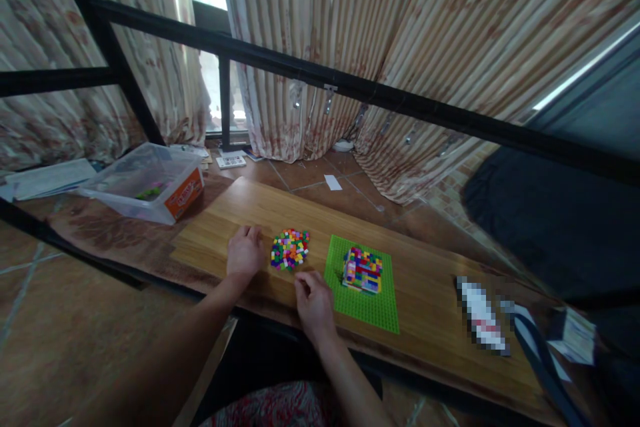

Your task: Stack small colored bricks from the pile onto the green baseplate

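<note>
A heap of small many-coloured bricks [290, 249] lies on the wooden board [440, 293]. To its right a green baseplate [363, 303] carries a low block of stacked coloured bricks [363, 269]. My left hand [245, 251] rests on the board just left of the heap, fingers curled loosely downward. My right hand [314, 304] sits below the heap, beside the baseplate's left edge, with its fingers bent inward in a loose pinch; what they hold, if anything, is too small to make out.
A clear plastic tub [145, 181] with an orange label stands at the back left. Papers [47, 178] lie further left. A black metal frame bar [350, 90] crosses in front of the curtains. A blurred-out item [483, 315] and a dark strap [543, 360] lie on the board's right end.
</note>
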{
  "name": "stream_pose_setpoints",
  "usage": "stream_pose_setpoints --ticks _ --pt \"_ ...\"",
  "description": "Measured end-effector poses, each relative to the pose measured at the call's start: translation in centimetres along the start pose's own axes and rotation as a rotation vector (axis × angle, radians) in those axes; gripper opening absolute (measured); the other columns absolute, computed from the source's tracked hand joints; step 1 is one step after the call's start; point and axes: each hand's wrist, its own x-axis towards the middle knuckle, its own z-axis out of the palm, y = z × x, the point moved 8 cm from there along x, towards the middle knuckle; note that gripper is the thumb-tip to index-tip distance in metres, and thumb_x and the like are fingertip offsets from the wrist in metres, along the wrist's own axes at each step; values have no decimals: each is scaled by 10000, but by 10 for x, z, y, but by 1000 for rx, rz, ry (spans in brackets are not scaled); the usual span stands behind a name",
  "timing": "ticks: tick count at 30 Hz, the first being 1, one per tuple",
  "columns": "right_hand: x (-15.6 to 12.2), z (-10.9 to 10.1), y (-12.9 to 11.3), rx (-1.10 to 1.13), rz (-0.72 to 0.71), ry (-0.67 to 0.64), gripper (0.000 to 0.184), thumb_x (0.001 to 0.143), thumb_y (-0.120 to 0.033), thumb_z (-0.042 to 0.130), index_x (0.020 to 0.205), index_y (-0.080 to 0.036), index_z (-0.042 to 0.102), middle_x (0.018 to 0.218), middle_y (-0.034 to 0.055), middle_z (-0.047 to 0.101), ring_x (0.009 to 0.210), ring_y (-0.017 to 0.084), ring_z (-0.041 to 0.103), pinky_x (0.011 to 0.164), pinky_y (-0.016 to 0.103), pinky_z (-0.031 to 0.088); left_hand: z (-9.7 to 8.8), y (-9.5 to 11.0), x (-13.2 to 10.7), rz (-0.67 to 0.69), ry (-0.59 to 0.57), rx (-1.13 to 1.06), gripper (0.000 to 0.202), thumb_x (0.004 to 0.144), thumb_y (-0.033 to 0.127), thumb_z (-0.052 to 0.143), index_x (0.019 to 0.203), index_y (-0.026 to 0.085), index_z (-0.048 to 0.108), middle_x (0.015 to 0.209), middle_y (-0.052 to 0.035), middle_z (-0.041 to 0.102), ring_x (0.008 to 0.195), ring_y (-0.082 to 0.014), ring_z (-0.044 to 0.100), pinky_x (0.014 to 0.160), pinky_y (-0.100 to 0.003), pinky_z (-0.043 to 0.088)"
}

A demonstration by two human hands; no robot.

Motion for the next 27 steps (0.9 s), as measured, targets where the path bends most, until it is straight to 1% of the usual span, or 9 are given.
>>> stream_pose_setpoints --ticks 6,9,13,20,24,27 --pt "14 20 -8 -125 -56 -64 210 914 -157 564 980 -257 737 952 23 684 921 167 645 820 261 474 1 0 0 -4 -6 5 307 888 169 442 1083 163 680 1047 -114 667 1013 -250 632 896 -365 474" --pt "19 27 -8 -218 -41 -71 196 901 -171 600 1020 -262 727 1002 24 686 944 179 641 819 269 472 1 0 0 4 1 9 302 895 171 429 1062 157 681 1036 -115 667 1012 -252 631 886 -366 478" --pt "22 34 -5 -331 -21 -77 160 898 -182 616 999 -259 715 996 26 681 936 188 634 798 277 465 -1 0 1 23 13 15 281 898 178 428 1018 171 682 999 -107 665 975 -244 636 851 -355 484" --pt "18 35 -4 -364 -86 -8 122 927 -206 604 976 -255 705 973 25 669 921 178 616 798 268 448 0 0 1 20 11 2 283 893 175 429 1026 174 679 999 -112 665 979 -249 636 859 -366 487" --pt "17 35 -4 -344 -94 16 122 934 -202 601 943 -254 712 933 19 662 877 166 608 776 258 436 1 0 1 22 9 4 281 896 183 425 1011 177 681 992 -113 666 995 -256 632 875 -376 487" --pt "16 33 -4 -319 -92 33 141 941 -196 588 933 -253 716 932 20 658 874 160 605 781 255 432 0 0 0 20 10 16 288 889 182 433 1037 178 679 1002 -112 666 991 -255 634 873 -372 489"
